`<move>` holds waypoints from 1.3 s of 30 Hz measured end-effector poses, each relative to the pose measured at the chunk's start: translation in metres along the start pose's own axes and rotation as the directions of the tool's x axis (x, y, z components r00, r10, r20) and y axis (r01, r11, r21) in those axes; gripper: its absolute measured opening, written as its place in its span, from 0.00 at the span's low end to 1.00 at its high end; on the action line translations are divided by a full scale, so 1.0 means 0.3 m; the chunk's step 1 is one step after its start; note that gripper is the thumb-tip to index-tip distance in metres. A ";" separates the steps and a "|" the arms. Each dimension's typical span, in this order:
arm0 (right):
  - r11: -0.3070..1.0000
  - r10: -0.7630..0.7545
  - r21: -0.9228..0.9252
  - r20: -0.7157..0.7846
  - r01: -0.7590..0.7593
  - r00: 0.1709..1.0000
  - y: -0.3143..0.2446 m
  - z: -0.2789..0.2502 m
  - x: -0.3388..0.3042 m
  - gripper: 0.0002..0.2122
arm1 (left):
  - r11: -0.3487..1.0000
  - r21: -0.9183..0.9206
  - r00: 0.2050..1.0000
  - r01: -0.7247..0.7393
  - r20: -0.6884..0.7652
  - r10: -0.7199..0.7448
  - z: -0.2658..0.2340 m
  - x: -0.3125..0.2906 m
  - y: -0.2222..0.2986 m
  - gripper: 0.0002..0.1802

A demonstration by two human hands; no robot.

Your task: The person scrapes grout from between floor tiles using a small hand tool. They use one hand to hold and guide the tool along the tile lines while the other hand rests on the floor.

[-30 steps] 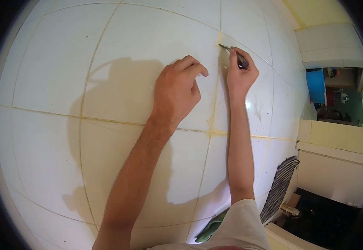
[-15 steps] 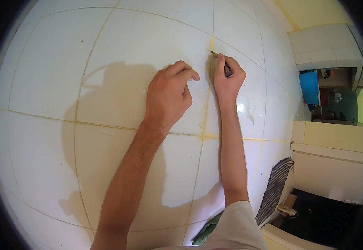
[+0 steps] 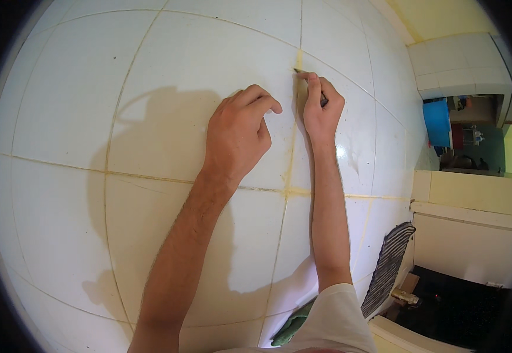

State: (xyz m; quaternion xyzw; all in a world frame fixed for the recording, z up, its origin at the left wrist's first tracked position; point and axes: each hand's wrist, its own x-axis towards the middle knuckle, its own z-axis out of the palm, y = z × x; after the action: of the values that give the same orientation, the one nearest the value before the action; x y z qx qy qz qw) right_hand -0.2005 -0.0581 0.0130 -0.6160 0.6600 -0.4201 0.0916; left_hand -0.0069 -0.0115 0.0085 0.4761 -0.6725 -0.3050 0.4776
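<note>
My right hand [image 3: 322,112] is closed around a slim pointed tool [image 3: 325,100] with a dark handle; its exact kind is hidden by the fingers. The tool's tip meets the yellow-stained grout line [image 3: 299,60] between white floor tiles [image 3: 256,53]. To the left, my left hand [image 3: 237,126] rests over a tile with its fingers loosely bent and the thumb apart from them. Nothing shows in it, and its palm side is hidden.
A dark striped mat [image 3: 389,265] lies at the right by a doorway threshold. Green cloth [image 3: 291,326] shows beside my right sleeve. Farther right are a blue container [image 3: 437,123] and a brass-coloured fitting [image 3: 406,297]. My shadow falls across the tiles.
My right hand and the tool have shifted slightly, with the tip a little farther up and left along the grout line. The left hand stays in place.
</note>
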 end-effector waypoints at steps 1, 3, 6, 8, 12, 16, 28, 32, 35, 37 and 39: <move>1.000 -0.017 -0.008 0.011 0.017 1.000 0.001 -0.002 -0.002 0.16 | 1.000 0.004 1.000 0.005 0.004 -0.005 -0.005 0.000 0.002 0.23; 0.999 -0.037 -0.033 0.012 0.037 0.999 -0.007 0.009 -0.006 0.16 | 1.000 0.006 1.000 0.008 0.008 -0.008 -0.007 0.001 0.002 0.23; 0.990 -0.071 -0.121 0.010 0.071 0.997 -0.017 0.020 -0.005 0.16 | 1.000 0.001 1.000 0.005 0.009 -0.005 -0.005 0.000 -0.003 0.23; 0.985 -0.085 -0.148 0.005 0.085 0.996 -0.014 0.020 -0.005 0.16 | 1.000 -0.006 1.000 0.008 0.008 -0.008 -0.004 -0.002 -0.005 0.23; 0.993 -0.105 -0.065 -0.024 0.103 0.994 0.007 0.014 -0.002 0.16 | 1.000 -0.003 1.000 0.005 0.003 -0.005 -0.004 -0.001 0.002 0.23; 0.983 -0.167 -0.080 -0.002 0.166 0.986 0.015 0.021 0.004 0.15 | 1.000 -0.005 1.000 0.004 0.000 -0.004 -0.006 -0.001 -0.002 0.23; 0.971 -0.129 -0.200 0.033 0.133 0.991 -0.017 -0.004 -0.001 0.17 | 1.000 -0.005 1.000 -0.002 -0.003 0.002 -0.007 -0.003 -0.005 0.22; 0.974 -0.163 -0.160 0.005 0.162 0.987 0.003 0.009 0.001 0.18 | 1.000 -0.010 1.000 0.002 -0.004 -0.002 -0.003 -0.004 -0.003 0.22; 0.976 -0.164 -0.145 0.019 0.165 0.986 0.004 0.006 0.005 0.18 | 1.000 -0.003 1.000 -0.006 -0.008 0.006 -0.002 -0.005 -0.007 0.22; 0.972 -0.188 -0.136 0.043 0.192 0.981 -0.001 -0.011 0.007 0.18 | 1.000 0.005 1.000 0.004 0.000 -0.004 -0.005 -0.004 -0.005 0.22; 0.974 -0.207 -0.092 0.027 0.209 0.978 0.012 -0.001 0.004 0.17 | 1.000 0.006 1.000 0.004 0.000 -0.004 -0.006 -0.005 -0.006 0.22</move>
State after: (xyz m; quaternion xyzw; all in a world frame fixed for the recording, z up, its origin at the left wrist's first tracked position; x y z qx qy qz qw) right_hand -0.2036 -0.0595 0.0112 -0.6889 0.6102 -0.3905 0.0236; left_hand -0.0046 -0.0107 0.0070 0.4788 -0.6725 -0.3039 0.4756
